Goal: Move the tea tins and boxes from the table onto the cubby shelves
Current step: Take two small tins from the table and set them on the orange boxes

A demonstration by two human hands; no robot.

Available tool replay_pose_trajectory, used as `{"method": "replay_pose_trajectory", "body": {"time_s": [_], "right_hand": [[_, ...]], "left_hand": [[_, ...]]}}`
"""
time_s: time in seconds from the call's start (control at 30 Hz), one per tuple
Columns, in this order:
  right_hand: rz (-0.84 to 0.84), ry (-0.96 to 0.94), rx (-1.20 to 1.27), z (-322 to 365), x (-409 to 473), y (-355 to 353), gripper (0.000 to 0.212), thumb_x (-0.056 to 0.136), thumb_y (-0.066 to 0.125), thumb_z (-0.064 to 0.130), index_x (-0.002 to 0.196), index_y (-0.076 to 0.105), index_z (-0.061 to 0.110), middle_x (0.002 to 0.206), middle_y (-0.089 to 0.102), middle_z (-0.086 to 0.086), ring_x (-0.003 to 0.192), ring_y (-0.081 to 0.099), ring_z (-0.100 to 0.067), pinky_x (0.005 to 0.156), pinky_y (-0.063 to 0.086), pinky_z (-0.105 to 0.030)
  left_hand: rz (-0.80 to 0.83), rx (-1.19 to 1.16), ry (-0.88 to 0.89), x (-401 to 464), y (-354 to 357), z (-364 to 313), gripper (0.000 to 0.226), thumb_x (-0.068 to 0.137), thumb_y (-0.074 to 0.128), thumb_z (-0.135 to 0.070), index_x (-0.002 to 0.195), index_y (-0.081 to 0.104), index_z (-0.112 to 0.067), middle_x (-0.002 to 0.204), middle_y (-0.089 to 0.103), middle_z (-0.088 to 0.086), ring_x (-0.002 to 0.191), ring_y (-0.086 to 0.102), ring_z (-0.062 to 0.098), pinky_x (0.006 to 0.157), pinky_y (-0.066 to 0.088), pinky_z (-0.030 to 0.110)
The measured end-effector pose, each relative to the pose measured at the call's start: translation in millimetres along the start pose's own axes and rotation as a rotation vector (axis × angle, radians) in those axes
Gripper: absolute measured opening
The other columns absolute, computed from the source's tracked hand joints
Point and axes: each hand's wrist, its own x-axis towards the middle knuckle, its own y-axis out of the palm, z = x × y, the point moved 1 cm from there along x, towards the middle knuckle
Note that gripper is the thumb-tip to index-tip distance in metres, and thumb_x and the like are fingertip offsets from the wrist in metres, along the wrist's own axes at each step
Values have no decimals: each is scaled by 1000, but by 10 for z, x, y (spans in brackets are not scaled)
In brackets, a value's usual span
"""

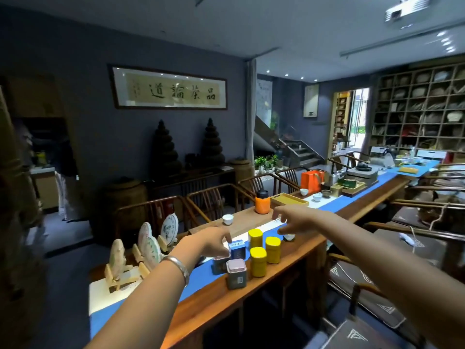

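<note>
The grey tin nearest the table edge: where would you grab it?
Grip the grey tin across its flat side walls, coming from above and the near side. It stands upright and square, with yellow tins close on its right.

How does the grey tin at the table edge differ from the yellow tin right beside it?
The grey tin is square with a pale pinkish lid; the yellow tin is rounded and yellow all over. The grey tin is shorter and stands nearer the table edge than the yellow tin. Both stand upright, closed and untouched.
</note>
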Motion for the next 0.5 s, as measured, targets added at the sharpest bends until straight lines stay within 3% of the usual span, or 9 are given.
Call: {"method": "replay_pose_trajectory", "body": {"time_s": [0.07,0.33,0.5], "right_hand": [[6,14,25,-213,126,78,46,88,66,32,129,48,22,125,58,-7,108,56,-22,87,47,-33],[72,33,71,-695,989,455,45,88,66,31,128,47,21,128,55,-5,96,48,-12,82,41,-26],[137,31,72,-818,1901,727,48,89,65,31,130,46,18,130,54,-8,112,53,-20,90,44,-31]], "left_hand": [[19,5,-9,262,95,5,41,77,64,-42,116,53,-34,119,59,-1,101,56,18,92,49,38],[55,48,0,1349,231,286,46,83,63,-38,126,50,-27,124,56,2,96,49,16,84,43,28],[64,64,9,2225,318,720,48,86,62,-34,131,50,-22,127,56,5,108,53,21,82,39,28]]}}
